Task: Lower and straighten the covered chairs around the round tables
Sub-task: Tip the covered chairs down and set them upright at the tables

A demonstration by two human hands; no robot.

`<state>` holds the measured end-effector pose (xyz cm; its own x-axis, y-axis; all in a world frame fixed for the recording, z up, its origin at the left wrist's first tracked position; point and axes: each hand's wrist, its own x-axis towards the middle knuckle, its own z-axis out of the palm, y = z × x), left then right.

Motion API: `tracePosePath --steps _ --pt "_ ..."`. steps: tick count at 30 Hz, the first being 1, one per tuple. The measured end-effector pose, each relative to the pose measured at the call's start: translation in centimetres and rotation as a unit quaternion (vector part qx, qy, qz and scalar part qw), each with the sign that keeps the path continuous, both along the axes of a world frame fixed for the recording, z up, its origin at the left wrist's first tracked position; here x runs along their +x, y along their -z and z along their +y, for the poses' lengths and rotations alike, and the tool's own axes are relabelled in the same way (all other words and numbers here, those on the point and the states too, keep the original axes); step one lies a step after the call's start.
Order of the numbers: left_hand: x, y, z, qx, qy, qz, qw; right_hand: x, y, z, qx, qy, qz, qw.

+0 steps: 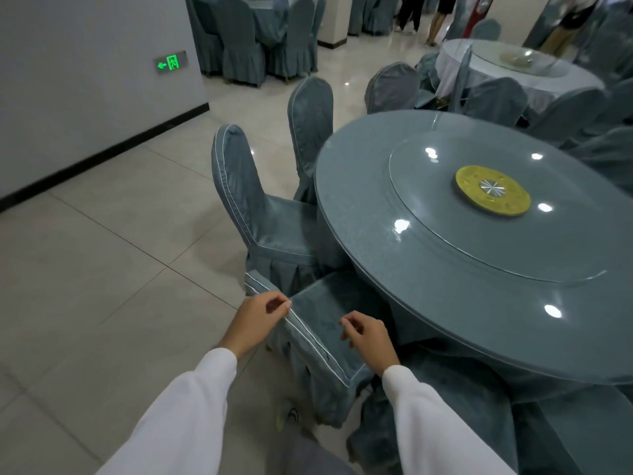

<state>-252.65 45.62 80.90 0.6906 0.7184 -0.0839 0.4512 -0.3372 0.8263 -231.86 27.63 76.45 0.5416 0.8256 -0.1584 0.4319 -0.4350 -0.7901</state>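
A chair in a grey-blue cover (318,323) stands right below me at the edge of the round table (445,269); its back top runs diagonally, edged with white piping. My left hand (258,320) pinches the piped top edge of this chair's back near its far end. My right hand (368,339) hovers over the same chair with curled fingers, just touching or just above the cloth. Further along the table, a second covered chair (260,207) stands upright, then a third (310,121), both facing the table.
The table carries a glass turntable with a gold hub (492,190). More covered chairs ring its far side (496,97). Another table (507,63) stands behind, more chairs at back left (246,39). People stand far back. Tiled floor lies to my left; wall with exit sign (170,62).
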Motion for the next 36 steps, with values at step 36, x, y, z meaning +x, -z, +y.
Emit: tracePosePath --steps 36 --pt "3.8 5.4 21.6 0.073 0.492 0.096 0.862 -13.9 0.9 9.1 -0.198 0.327 0.064 0.922"
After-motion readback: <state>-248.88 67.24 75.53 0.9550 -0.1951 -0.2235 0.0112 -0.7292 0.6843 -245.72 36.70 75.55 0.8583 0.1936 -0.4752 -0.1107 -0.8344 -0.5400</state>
